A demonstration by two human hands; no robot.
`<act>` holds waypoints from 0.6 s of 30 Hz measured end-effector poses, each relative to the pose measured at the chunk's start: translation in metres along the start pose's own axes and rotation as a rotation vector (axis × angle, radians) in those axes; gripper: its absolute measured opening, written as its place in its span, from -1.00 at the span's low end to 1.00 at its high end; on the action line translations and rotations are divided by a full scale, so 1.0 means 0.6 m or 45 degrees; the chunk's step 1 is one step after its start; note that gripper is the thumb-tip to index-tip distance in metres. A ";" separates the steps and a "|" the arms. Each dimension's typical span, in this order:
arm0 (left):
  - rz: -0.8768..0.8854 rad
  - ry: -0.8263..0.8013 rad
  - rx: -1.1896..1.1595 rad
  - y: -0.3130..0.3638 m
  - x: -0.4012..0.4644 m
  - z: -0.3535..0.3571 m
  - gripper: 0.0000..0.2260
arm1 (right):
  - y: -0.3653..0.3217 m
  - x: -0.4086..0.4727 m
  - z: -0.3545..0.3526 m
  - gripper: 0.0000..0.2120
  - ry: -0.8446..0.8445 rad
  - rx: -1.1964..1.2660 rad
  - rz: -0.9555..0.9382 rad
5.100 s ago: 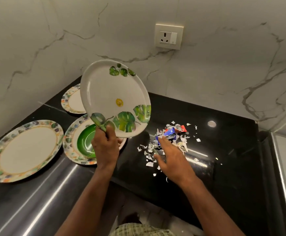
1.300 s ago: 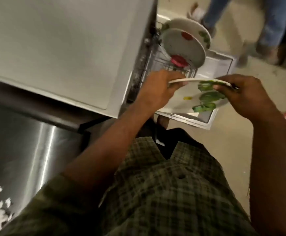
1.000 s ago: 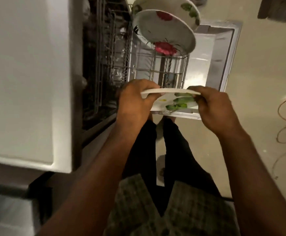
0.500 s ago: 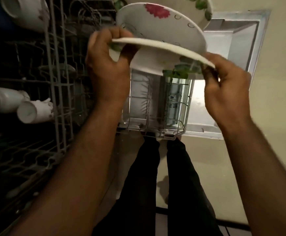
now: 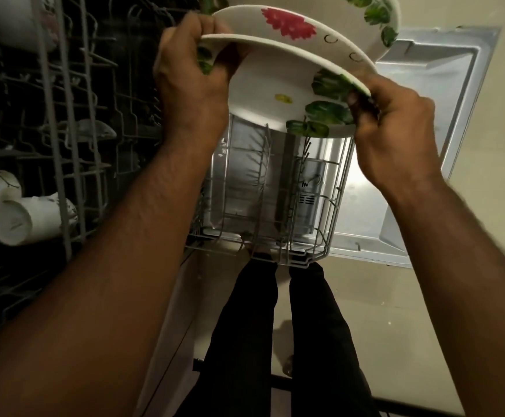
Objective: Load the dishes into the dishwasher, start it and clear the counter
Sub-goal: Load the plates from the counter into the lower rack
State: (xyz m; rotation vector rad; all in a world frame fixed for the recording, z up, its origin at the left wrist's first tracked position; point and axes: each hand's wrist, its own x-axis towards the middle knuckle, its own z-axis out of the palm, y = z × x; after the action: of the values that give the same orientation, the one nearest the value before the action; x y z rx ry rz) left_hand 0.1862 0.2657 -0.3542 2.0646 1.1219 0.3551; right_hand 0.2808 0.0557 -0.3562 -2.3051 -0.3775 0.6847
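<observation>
Both hands hold one leaf plate [image 5: 270, 85] by opposite rim edges: the left hand [image 5: 189, 82] has its grip curled round the far-left rim, the right hand [image 5: 395, 127] pinches the right rim. It is tilted on edge over the rack [image 5: 263, 206], just in front of a red-flower plate [image 5: 290, 28] already standing there, probably so it drops between the tines. Cups [image 5: 25, 218] lie in the upper rack at left. No readable writing
</observation>
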 end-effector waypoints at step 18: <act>-0.184 -0.254 0.242 -0.032 -0.008 0.050 -0.12 | 0.002 0.006 0.049 -0.57 -0.167 -0.312 0.234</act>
State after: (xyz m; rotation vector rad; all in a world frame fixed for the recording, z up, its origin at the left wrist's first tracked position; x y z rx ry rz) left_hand 0.1880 0.2538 -0.3878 2.1124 1.2109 -0.0294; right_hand 0.2671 0.0724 -0.3765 -2.5566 -0.3275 0.9286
